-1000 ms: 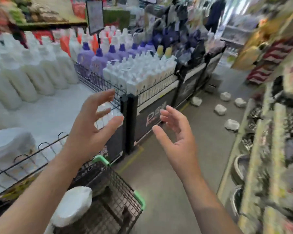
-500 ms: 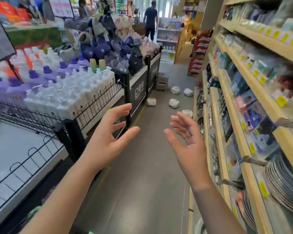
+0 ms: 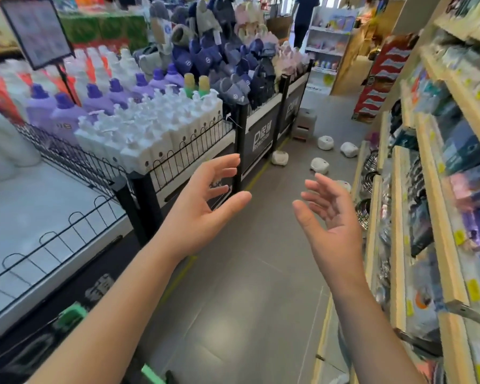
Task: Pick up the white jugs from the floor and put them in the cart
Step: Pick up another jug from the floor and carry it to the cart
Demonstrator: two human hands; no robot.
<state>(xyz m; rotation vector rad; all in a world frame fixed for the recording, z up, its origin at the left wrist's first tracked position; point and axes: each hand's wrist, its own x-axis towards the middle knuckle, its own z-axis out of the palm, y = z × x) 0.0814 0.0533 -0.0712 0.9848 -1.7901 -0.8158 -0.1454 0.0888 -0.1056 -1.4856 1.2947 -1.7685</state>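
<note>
Holding nothing right now with either the left hand (image 3: 203, 209) or the right hand (image 3: 333, 225): fingers spread, loosely curved, palms facing each other above the aisle floor (image 3: 233, 300). Five or so white jugs (image 3: 319, 165) lying scattered further down, between the display stand (image 3: 261, 139) and the wooden shelving (image 3: 394, 189), well apart from both hands. Probably hard plastic, stiff and a bit slick. Can't tell full or empty, so best to assume heavy. Would go for a handle if findable (too small to see from here), otherwise both palms round the body. Only a green cart corner (image 3: 70, 314) visible, bottom left.
</note>
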